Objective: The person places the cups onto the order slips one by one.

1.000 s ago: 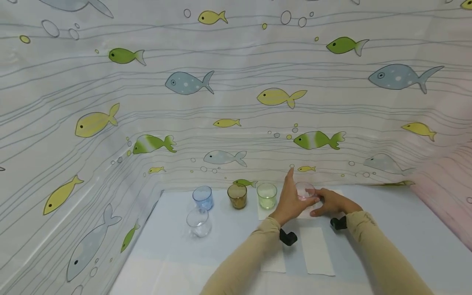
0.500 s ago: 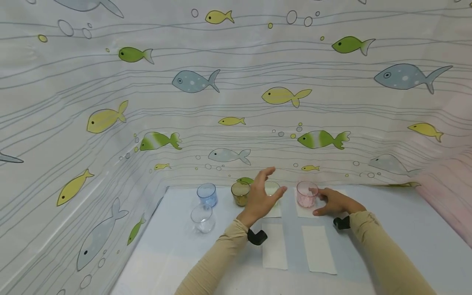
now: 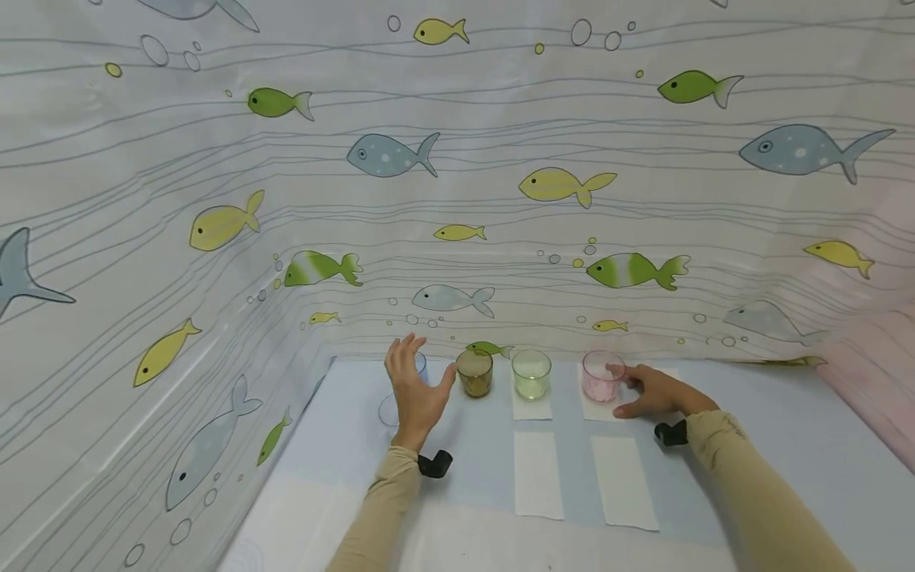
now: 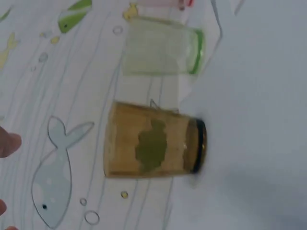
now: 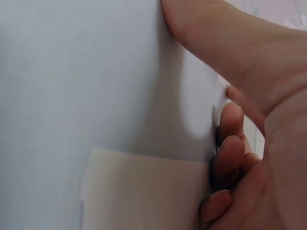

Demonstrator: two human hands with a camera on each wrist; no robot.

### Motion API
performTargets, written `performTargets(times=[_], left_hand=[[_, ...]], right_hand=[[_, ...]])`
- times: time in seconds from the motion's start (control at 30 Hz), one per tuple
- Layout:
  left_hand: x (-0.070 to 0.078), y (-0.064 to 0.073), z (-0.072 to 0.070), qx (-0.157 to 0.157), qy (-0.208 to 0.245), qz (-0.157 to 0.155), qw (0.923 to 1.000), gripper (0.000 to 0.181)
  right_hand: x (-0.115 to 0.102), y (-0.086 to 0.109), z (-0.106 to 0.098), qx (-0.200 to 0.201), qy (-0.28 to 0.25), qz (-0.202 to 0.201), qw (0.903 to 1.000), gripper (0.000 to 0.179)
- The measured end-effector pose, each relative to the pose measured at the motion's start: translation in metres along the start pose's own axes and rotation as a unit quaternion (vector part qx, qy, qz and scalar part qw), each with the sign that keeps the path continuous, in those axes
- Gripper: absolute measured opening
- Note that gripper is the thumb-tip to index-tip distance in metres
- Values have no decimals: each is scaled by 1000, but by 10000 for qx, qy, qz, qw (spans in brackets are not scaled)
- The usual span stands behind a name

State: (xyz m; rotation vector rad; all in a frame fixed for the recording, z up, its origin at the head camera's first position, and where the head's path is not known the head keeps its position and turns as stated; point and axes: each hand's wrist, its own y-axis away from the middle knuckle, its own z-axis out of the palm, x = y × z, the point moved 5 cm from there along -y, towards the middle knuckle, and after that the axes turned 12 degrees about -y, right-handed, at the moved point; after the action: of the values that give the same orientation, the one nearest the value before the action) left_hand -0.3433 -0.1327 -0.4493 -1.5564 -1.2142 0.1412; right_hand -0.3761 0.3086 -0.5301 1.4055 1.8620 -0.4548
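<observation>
From my remote seat I count two glasses set on white strips [image 3: 532, 411], the pink glass [image 3: 600, 387] at 4 o'clock and the green glass [image 3: 531, 377] at its 9 o'clock; two bare strips [image 3: 624, 482] lie at 5 o'clock, and the brown glass [image 3: 475, 379], at 6, and blue glass [image 3: 422, 366] and clear glass [image 3: 388, 409], at 7, stand off any strip. The left hand [image 3: 418, 397], empty with fingers spread, hides much of those last two; whether the right hand [image 3: 661, 391] grasps the pink glass or merely touches it, I cannot tell.
</observation>
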Motion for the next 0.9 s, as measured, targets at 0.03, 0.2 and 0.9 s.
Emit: performTargets(times=[0.03, 0.2, 0.9], left_hand=[[-7, 1, -3, 60, -135, -83, 9999, 72], [-18, -2, -16, 169, -538, -49, 9984, 83], [-62, 53, -42, -944, -806, -1589, 9795, 90]], right_hand=[[0, 0, 0, -22, 22, -28, 10000, 101], [-3, 3, -1, -64, 31, -22, 10000, 103], [3, 0, 2, -55, 9, -76, 10000, 102]])
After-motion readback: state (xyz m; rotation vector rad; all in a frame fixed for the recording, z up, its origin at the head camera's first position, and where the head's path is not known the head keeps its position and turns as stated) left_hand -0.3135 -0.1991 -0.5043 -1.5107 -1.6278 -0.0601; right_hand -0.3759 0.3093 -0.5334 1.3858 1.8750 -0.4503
